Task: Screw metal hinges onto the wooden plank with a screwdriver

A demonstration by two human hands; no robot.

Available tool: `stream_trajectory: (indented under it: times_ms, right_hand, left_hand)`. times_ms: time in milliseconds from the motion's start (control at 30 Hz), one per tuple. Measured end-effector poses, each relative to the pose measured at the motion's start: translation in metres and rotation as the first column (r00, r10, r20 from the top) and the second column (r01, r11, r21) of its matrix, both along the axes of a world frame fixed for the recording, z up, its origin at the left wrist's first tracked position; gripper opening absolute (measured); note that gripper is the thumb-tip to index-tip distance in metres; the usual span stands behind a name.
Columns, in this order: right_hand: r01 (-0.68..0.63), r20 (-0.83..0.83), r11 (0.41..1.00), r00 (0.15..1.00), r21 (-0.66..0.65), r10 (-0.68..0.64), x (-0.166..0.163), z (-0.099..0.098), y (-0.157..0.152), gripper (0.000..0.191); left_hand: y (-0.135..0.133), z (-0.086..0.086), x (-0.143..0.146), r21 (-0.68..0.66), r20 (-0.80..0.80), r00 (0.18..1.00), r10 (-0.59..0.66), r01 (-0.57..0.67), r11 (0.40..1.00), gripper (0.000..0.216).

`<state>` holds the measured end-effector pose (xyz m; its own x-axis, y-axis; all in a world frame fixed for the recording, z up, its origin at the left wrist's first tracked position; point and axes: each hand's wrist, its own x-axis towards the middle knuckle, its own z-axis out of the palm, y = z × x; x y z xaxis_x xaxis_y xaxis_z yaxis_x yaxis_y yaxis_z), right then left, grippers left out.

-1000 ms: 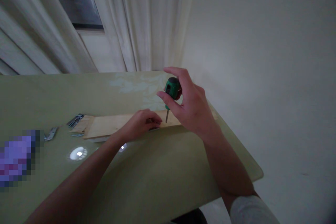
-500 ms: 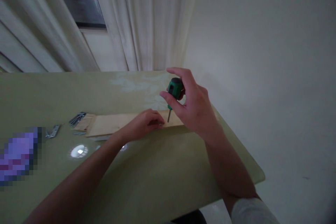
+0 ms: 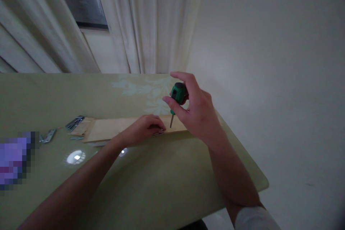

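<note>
A short green-and-black screwdriver (image 3: 178, 93) is gripped between the thumb and fingers of my right hand (image 3: 199, 111), index finger raised off the handle. Its shaft points down, slightly tilted, with the tip just above or touching a pale wooden board (image 3: 107, 128); I cannot tell which. My left hand (image 3: 141, 128) rests on the board left of the tip, fingers curled and pressed down at the near edge. Beneath its fingertips shows a thin metal piece (image 3: 158, 134), mostly hidden.
At the board's left end lie smaller wood pieces (image 3: 82, 128) and several metal strips (image 3: 74, 123). Further left are a metal plate with holes (image 3: 50, 136) and a blurred purple object (image 3: 14, 158). The green table (image 3: 167, 183) ends at the right near a white wall (image 3: 283, 79).
The view has shifted a little, so everything sits slightly further left. Both hands keep nearly the same pose, and more of the metal piece shows under my left fingers.
</note>
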<state>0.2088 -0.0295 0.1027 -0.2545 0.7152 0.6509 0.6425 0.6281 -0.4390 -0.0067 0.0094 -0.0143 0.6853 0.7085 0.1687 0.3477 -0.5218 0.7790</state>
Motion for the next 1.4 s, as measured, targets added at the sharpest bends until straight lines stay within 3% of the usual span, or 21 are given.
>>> stream_trajectory:
  times_ms: [100,200,400,567,800,967,1200,1400]
  right_hand:
    - [0.007,0.015,0.999,1.0,-0.039,-0.006,-0.001,-0.001,0.002,0.049]
    - [-0.009,0.064,0.998,0.998,-0.064,0.013,-0.001,-0.001,0.004,0.033]
    - [0.04,0.166,0.998,0.986,-0.045,-0.032,0.0,0.001,0.004,0.024]
    - [0.015,0.168,0.996,0.986,-0.083,-0.001,-0.001,0.002,0.002,0.024]
    - [-0.033,0.169,0.993,0.984,-0.112,0.052,-0.005,0.002,0.0,0.024]
    - [-0.043,0.176,0.993,0.982,-0.11,0.062,-0.006,0.001,-0.001,0.021]
    - [-0.049,0.165,0.994,0.984,-0.098,0.064,-0.005,0.001,-0.001,0.023]
    - [-0.047,0.169,0.996,0.984,-0.082,0.061,-0.005,0.0,-0.001,0.024]
  left_hand:
    - [0.0,-0.004,0.001,0.016,-0.037,0.994,0.105,-0.104,0.994,0.01]
    - [-0.001,-0.009,0.003,0.036,-0.039,0.982,0.186,-0.184,0.982,0.01]
    - [0.001,-0.007,0.001,-0.061,0.016,0.991,0.136,-0.135,0.989,0.011]
    - [0.003,-0.006,-0.002,-0.036,0.018,0.987,0.158,-0.158,0.987,0.013]
    - [0.006,-0.009,-0.004,0.132,-0.011,0.96,0.279,-0.275,0.952,0.011]
    - [0.009,-0.007,-0.007,0.303,-0.041,0.969,0.244,-0.22,0.927,0.012]
    - [0.004,0.004,-0.007,0.358,-0.209,0.938,0.277,-0.19,0.914,0.013]
    - [-0.003,0.009,-0.003,0.502,-0.361,0.878,0.315,-0.102,0.859,0.013]
